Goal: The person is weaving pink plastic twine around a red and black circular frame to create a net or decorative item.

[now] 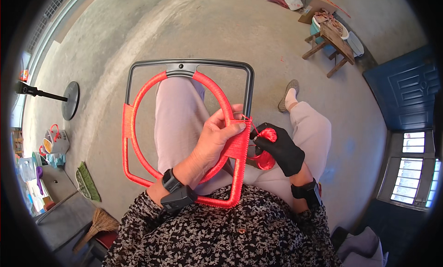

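Across my lap lies a black frame (250, 84), a rounded rectangle with a ring inside it. Red cord (134, 121) is wound tightly over the ring, the lower frame and the joints at both sides; the frame's top bar and upper sides show bare black. My left hand (217, 136), bare, grips the frame at the right-hand joint, its thumb pressed on the red winding. Just right of that joint, my right hand (282, 149), in a black glove, is closed on a bundle of red cord (265, 160). A strand runs from the bundle to the frame's edge.
A wooden stool (334, 41) stands at the far right beside a tub. At left are a round black stand base (70, 100), a white bucket (56, 141), a green brush head (87, 181) and a straw broom (102, 223). A blue door (401, 89) is at right.
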The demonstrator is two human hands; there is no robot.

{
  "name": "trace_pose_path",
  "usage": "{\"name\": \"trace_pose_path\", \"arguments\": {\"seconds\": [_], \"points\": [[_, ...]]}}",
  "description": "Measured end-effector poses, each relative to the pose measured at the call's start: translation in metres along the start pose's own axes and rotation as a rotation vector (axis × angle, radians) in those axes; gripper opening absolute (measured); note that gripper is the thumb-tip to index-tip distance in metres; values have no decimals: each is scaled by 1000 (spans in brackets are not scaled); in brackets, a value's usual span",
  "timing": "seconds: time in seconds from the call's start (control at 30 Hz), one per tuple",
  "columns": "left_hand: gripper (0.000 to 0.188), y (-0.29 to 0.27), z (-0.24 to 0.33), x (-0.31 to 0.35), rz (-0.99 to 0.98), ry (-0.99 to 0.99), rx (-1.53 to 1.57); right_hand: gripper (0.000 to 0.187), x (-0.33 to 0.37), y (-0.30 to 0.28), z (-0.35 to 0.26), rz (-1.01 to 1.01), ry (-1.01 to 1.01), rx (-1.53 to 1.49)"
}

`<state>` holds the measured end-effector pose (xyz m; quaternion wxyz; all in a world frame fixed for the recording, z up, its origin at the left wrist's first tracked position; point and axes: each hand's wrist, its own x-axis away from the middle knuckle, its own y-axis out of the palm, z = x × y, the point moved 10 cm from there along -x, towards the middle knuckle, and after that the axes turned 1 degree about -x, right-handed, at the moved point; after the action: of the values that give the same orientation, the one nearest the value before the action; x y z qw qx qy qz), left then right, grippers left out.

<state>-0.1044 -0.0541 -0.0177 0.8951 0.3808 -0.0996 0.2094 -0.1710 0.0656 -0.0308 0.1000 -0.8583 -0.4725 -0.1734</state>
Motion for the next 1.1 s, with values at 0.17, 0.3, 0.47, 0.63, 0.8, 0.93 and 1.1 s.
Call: {"name": "trace_pose_path", "arguments": {"seconds": [0.17,0.3,0.47,0.63,0.8,0.93,1.1], "points": [[21,-3,-13,-1,-52,-116,66,16,5,-20,-15,116,-70,-336],[16,-3,-17,-3,-56,-104,68,13,6,-8,-41,407,-101,-945],[15,5,-15,-1,-101,-111,88,23,-22,-15,-20,74,-232,-989],[10,5,-20,-6,-56,-178,124,21,-27,-14,-13,51,-207,-943],[9,5,-17,-9,-80,-122,79,38,-10,-64,-1,304,-113,-487],[11,4,-13,-7,-50,-95,39,52,4,-134,80,607,-20,-1154],[12,5,-7,-10,-15,-143,-57,43,-4,-123,44,422,-182,-980]]}}
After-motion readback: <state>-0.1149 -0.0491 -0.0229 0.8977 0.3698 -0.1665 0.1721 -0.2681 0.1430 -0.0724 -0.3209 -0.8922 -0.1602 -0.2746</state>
